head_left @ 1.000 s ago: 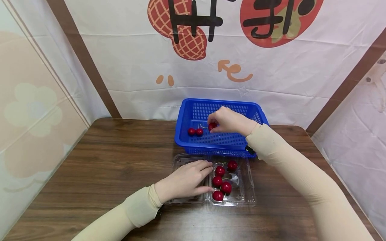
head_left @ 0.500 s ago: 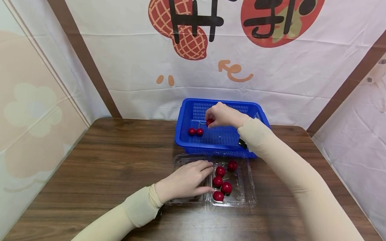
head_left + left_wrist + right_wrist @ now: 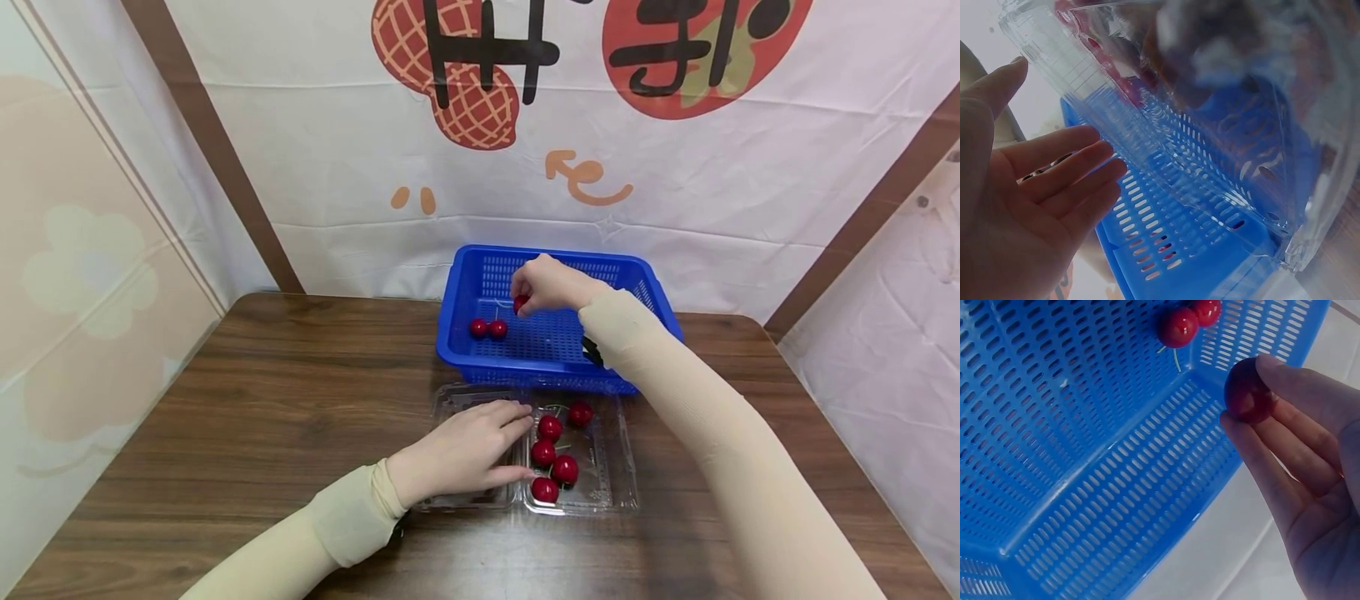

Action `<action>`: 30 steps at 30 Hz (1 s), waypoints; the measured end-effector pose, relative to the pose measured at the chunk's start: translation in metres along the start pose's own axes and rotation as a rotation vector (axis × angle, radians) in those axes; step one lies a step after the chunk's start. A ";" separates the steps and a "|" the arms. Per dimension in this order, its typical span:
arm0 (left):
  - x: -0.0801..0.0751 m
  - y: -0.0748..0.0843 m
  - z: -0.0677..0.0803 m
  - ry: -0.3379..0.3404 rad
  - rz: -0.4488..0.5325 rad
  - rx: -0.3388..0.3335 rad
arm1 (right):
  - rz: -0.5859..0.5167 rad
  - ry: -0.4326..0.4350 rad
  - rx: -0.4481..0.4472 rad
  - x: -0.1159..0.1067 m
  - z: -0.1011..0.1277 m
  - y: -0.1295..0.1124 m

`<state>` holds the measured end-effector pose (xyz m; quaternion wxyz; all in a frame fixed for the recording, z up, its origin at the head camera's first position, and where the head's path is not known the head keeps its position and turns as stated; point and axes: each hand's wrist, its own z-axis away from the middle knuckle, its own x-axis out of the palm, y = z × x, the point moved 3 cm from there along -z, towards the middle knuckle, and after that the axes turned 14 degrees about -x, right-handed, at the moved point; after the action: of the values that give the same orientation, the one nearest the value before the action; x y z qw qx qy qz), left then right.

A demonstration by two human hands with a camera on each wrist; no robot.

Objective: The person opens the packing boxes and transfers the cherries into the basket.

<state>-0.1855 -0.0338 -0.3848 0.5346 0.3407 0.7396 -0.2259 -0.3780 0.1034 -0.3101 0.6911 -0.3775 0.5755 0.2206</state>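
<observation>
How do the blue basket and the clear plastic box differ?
The blue basket is solid-coloured and slotted with holes; the clear plastic box is see-through. The box lies opened into two halves side by side, while the basket is one piece. Two cherries lie in the basket, five in the box. Both stand on the wooden table.

Glossy cherries (image 3: 565, 470), perforated plastic basket (image 3: 447, 321) — smooth, wood-grain table (image 3: 285, 400).

Cherries (image 3: 565, 470) deep red; basket (image 3: 517, 364) blue; table (image 3: 285, 400) brown, wood-grained; sleeves (image 3: 705, 433) plain cream.
</observation>
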 end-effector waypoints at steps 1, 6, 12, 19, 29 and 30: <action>0.000 0.000 0.000 0.001 0.000 0.000 | -0.005 -0.003 0.004 0.000 -0.001 0.001; -0.002 0.000 -0.001 0.005 0.004 0.002 | -0.010 -0.016 0.028 0.001 -0.008 0.008; -0.002 0.000 0.000 0.009 0.008 0.003 | -0.046 -0.014 0.059 0.007 -0.013 0.017; -0.001 0.001 0.001 0.007 -0.002 0.000 | -0.054 -0.027 0.112 0.016 -0.014 0.025; -0.002 0.000 0.001 -0.007 0.002 -0.005 | -0.068 -0.030 0.124 0.027 -0.018 0.033; -0.001 0.000 0.001 -0.009 0.004 -0.005 | -0.063 -0.033 0.125 0.029 -0.018 0.034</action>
<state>-0.1849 -0.0348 -0.3836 0.5392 0.3396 0.7372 -0.2245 -0.4074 0.1064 -0.3475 0.7294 -0.3478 0.5645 0.1687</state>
